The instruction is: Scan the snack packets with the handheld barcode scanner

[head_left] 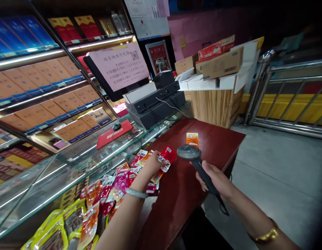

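Red packet [170,154] is pinched in the left hand [153,164], thumb laid over its near end and fingers nearly closed, its other end pointing towards the right hand [215,180]. A pale label with a barcode shows on that end; the dark lettering beside the thumb is partly covered and too small to read. The right hand is wrapped round the handle of a barcode scanner [196,163], whose broad head hangs between the two hands, near the red packet. Beyond the scanner's head, an orange packet [192,139] lies on the red-brown table [181,194], its print unreadable. Ahead of the left hand, a pink sign [119,66] bears Chinese writing, including 200元/15次, 300元/26次 and 500元/60次, with a square code at its upper right.

The left forearm reaches forward, palm down, a pale bangle [137,193] near the wrist; mixed packets [119,182] are heaped beneath and to the left of it. The right forearm slants in from the lower right, wearing a gold bracelet [267,236], the thumb lying along the handle
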`<state>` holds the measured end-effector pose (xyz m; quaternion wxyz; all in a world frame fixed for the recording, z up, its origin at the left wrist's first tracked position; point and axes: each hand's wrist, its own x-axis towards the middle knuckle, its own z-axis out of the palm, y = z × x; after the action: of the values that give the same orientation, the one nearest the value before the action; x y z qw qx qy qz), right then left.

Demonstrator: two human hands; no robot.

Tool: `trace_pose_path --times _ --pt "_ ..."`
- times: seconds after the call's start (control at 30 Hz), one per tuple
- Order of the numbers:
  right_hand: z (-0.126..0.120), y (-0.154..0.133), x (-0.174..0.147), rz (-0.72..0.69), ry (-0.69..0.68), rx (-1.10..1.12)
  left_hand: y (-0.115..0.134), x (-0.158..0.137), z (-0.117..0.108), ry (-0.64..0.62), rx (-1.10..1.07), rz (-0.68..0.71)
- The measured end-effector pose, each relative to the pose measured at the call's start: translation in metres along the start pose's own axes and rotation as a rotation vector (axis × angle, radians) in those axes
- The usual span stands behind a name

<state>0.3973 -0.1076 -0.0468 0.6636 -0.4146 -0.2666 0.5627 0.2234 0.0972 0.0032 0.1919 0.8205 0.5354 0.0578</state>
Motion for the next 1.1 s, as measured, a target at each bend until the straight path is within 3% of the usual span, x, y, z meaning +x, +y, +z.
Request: trace_pose_path --times 0.1,0.17,0.3,0.43,0.6,0.73,0.9,1.1 --pt "-0.001 0.003 -0.003 0.007 -0.021 -0.008 0.000 -0.002 -0.014 0.192 0.261 -0.021" --pt "-0.004 0.003 -0.005 0.000 -0.007 -0.003 0.011 0.003 -0.013 0.275 0.298 0.035" --pt "-0.016 0.001 -0.011 -0.006 0.052 -0.007 0.060 0.023 0.017 0.210 0.198 0.170" --pt "-0.032 -0.002 -0.020 -0.022 0.124 -0.069 0.111 0.043 0.060 0.176 0.182 0.156" --pt "-0.041 -0.011 -0.033 -0.028 0.204 -0.130 0.138 0.055 0.086 0.136 0.201 0.113" --pt "-0.043 -0.013 -0.035 -0.047 0.200 -0.130 0.123 0.049 0.079 0.050 0.072 0.134" --pt "-0.034 -0.007 -0.029 -0.070 0.134 -0.110 0.070 0.015 0.055 0.034 -0.074 0.114" --pt "-0.006 0.000 -0.023 -0.024 -0.009 -0.080 0.018 -0.036 0.035 0.058 -0.092 0.041"
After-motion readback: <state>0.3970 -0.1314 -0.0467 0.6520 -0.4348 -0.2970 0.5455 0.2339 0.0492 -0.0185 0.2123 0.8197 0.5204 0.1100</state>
